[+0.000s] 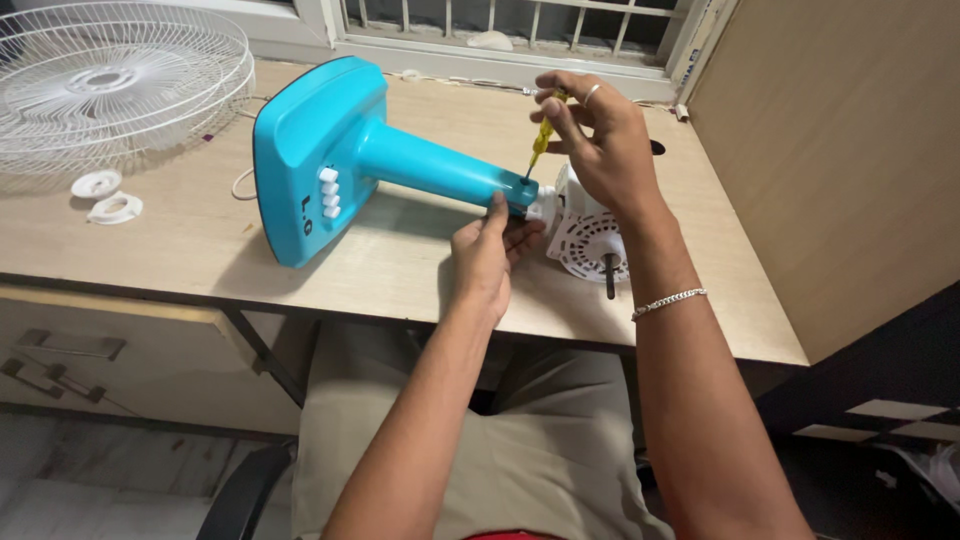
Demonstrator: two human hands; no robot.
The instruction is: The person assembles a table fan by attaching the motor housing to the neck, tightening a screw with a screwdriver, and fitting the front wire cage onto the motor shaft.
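Two hands work at one joint, where the blue fan stand (400, 160) meets the white motor housing (585, 235). The stand lies on its side on the desk (200, 240), its base toward nine o'clock and its neck running toward three o'clock, near the desk's middle. The left hand (485, 255) is curled around the end of the neck from below, thumb on top, gripping it just beside the joint. The right hand (600, 140) is pinched shut on a yellow screwdriver (540, 140), held nearly upright with its tip down in a hole on top of the neck.

To do this step well, I would judge that the driver should stay square to the hole, with a steady downward press, so the tip does not slip out of the screw head; the screw itself is hidden. The left hand's grip matters just as much: a round neck on a flat desk will want to roll, so it should be held firm against the turning. The motor housing sits at three o'clock of the joint, its shaft (610, 275) pointing toward the person.

A white fan guard (110, 80) lies at ten o'clock, well apart, with two small white rings (105, 195) near it.
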